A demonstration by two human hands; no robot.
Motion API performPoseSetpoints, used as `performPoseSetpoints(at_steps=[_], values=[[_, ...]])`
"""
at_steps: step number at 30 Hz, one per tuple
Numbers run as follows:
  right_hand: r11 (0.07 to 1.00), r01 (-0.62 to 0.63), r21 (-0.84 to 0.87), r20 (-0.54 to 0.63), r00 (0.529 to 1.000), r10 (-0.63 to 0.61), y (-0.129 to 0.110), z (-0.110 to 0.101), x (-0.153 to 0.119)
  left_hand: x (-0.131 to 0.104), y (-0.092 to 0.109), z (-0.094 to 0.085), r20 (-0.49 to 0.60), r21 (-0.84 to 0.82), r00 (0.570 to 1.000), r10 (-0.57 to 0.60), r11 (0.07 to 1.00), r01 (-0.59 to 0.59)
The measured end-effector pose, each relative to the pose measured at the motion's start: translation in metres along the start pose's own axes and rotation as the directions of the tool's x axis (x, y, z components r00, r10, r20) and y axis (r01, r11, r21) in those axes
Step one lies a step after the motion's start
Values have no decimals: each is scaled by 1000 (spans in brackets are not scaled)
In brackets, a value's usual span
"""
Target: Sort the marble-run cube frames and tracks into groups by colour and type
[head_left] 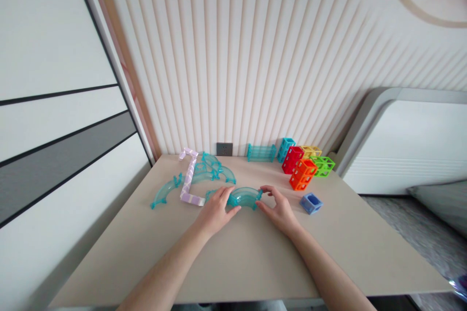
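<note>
A curved, see-through teal track piece is between my two hands, over the middle of the table. My left hand is closed on its left end, thumb in front and fingers behind. At the other end, my right hand pinches the piece between thumb and fingertips. Another teal piece shows partly behind my left hand; whether the two are joined I cannot tell. To the left lie more curved teal track pieces and a bent lilac-and-white strip.
A blue block lies right of my right hand. Behind it stand orange, red, green, yellow and teal open-sided blocks. A straight teal piece stands by the ribbed wall, near a dark socket.
</note>
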State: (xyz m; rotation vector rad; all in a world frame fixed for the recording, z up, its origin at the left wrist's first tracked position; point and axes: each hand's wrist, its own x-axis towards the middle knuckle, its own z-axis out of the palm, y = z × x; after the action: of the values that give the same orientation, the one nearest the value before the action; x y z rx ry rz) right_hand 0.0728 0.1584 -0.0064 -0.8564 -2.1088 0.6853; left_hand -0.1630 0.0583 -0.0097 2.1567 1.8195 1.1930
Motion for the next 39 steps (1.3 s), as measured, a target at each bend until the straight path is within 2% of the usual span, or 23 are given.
performPoseSetpoints(at_steps=[6,17,28,39], values=[[1000,-4,-25,8,1000,4,0,-1,-1,-1,-3,5,-9,45,1000,-25,999,25],[996,-58,-65,36,998,60,4,4,-3,-1,-1,4,-13,70,1000,-18,997,19],[991,3,-132,20,1000,0,3,5,-3,-2,-2,6,0,95,999,-39,995,39],[984,-19,-175,56,998,29,-3,4,-4,-3,3,7,-82,244,996,27,970,-7]])
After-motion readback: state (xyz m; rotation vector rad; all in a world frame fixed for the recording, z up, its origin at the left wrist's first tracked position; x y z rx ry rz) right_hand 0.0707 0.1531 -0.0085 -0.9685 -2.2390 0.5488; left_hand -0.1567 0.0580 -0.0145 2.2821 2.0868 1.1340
